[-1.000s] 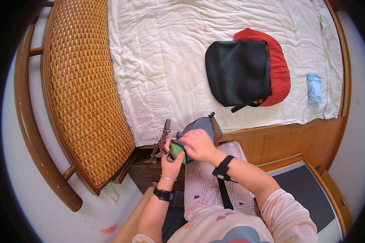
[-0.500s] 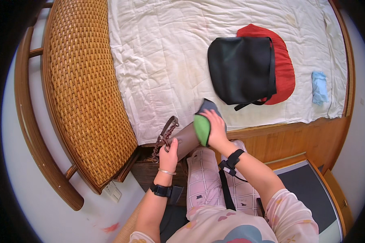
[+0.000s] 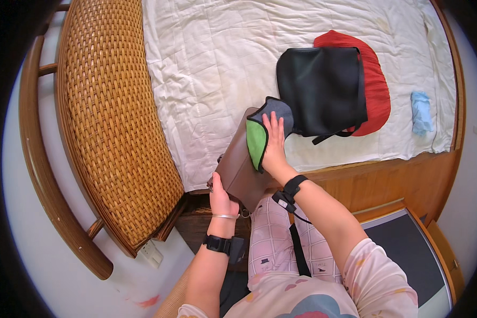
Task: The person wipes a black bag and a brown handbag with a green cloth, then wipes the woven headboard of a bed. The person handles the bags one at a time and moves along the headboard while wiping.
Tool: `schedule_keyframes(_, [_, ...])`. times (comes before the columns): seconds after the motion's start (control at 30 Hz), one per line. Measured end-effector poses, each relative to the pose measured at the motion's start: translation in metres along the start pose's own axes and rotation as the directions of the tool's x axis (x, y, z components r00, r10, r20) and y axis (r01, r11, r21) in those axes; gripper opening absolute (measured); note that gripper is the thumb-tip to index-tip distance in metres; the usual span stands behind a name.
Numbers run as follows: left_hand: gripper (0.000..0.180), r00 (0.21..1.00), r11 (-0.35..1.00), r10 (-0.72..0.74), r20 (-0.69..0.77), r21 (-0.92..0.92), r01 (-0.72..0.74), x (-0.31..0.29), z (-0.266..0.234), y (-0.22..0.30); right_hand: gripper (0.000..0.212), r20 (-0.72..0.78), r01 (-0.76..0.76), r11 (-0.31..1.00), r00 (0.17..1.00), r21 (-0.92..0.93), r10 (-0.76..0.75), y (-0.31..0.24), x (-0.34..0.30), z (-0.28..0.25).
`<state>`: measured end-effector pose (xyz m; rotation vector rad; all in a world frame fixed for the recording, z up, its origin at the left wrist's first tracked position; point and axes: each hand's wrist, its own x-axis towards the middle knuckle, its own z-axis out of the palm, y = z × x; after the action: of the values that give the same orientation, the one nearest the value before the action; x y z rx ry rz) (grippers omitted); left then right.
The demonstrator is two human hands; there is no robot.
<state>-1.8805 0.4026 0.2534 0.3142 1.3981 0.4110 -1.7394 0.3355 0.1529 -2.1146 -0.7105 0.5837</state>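
At the bed (image 3: 212,69), the left hand (image 3: 223,202) clasps the brown bag (image 3: 241,165) by its end, suiting smooth, probably stiff sides; the right hand (image 3: 274,146) covers soft-looking cloth (image 3: 256,138), grip unclear.

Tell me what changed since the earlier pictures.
The green-and-grey cloth has moved forward toward the far end of the brown bag, under the right hand. The left hand has let go of it and holds the bag. The chain strap is mostly hidden. The black bag, red item and blue bundle stayed put.

head-worn fisheye looks down at the hands (image 3: 275,148)
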Motion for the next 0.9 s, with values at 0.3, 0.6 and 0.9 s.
schedule_keyframes(0.3, [0.051,0.999,0.996,0.002,0.040,-0.084,0.001,0.014,-0.040,0.019,0.073,0.330,0.064,0.960,0.931,0.273,-0.156,-0.082,-0.070,0.036])
schedule_keyframes(0.6, [0.050,0.992,0.992,-0.112,-0.058,-0.065,0.109,0.027,-0.055,0.032,0.075,0.147,-0.153,0.976,0.973,-0.157,0.176,0.000,0.015,0.074])
schedule_keyframes(0.9, [0.070,0.986,0.973,-0.129,0.108,-0.176,0.147,0.041,-0.075,0.042,0.077,0.258,-0.099,0.900,0.940,-0.425,0.225,0.049,-0.069,0.072])
